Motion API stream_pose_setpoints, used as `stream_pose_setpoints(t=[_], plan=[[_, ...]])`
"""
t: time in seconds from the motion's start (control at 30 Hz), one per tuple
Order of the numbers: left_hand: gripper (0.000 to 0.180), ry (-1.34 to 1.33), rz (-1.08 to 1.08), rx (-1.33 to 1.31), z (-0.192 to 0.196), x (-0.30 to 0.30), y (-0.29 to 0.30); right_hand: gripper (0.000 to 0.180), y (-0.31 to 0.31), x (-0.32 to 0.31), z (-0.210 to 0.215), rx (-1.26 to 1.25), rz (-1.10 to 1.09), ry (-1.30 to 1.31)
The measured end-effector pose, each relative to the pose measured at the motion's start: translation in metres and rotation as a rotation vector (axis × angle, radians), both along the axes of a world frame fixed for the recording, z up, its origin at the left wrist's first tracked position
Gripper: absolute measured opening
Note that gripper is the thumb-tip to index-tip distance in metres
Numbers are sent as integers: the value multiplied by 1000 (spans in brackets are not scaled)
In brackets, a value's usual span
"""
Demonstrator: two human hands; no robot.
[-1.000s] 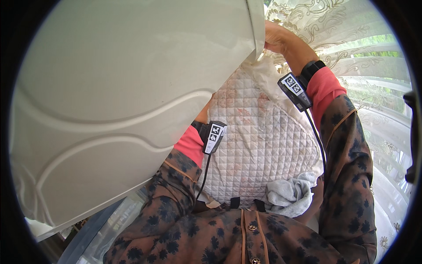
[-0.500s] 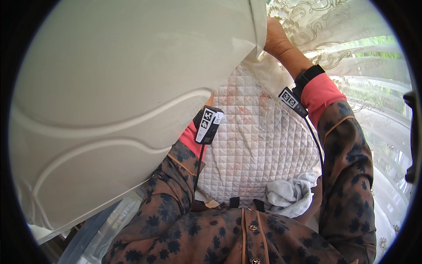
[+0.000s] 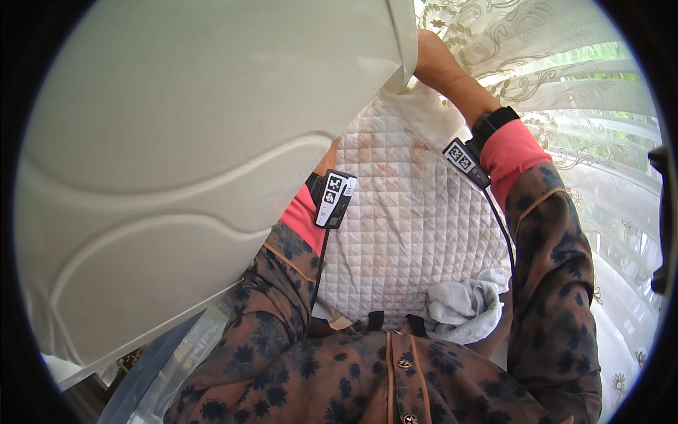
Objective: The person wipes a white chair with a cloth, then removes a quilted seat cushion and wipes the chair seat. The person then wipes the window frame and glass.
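My right hand (image 3: 432, 62) is up at the top, w/ fingers tucked behind the edge of the lid (image 3: 205, 155), so I can't tell how tight they're curled or exactly what they've got; the hand sits right where the lid's rim meets the quilt (image 3: 413, 233). My left hand is fully hidden behind the lid; only the wrist w/ its pink cuff (image 3: 305, 215) shows, so grip there can't be told either.

Lid: big, smooth, hard off-white plastic, glossy, w/ two raised curved ribs sweeping across it. It fills the left and top of the view, tilted up close to me.

Quilt: soft white fabric stitched in small squares, faint reddish blotches, hanging between my arms, touching the lid's edge at top. At its lower right lies a crumpled grey-white towel (image 3: 462, 307), nubby terry look.

Both wrists carry small black-and-white tags (image 3: 335, 198), flat, rectangular, w/ thin black cables. Sleeves dark floral, soft. A sheer lace curtain (image 3: 565, 78) w/ scroll pattern hangs at right.
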State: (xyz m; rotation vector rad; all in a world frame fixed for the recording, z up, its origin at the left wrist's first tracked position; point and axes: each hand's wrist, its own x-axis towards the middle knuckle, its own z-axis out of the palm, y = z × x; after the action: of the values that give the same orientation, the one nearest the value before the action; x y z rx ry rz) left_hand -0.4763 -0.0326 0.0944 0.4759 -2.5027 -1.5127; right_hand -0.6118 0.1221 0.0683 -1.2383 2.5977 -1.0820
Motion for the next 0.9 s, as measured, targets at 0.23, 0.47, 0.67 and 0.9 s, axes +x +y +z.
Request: stream_pose_setpoints(t=[0.23,0.47,0.67,0.9], plan=[[52,65,-25,-195,9,26,6,33,99,86,40,46,-231,134],[68,-66,-633,-649,18,222,59,78,210,327,123,612,117,-149],[71,-199,-951,-705,35,322,40,71,285,392,126,633,11,-245],[71,-238,-997,-457,33,373,45,37,308,299,84,202,-796,53]])
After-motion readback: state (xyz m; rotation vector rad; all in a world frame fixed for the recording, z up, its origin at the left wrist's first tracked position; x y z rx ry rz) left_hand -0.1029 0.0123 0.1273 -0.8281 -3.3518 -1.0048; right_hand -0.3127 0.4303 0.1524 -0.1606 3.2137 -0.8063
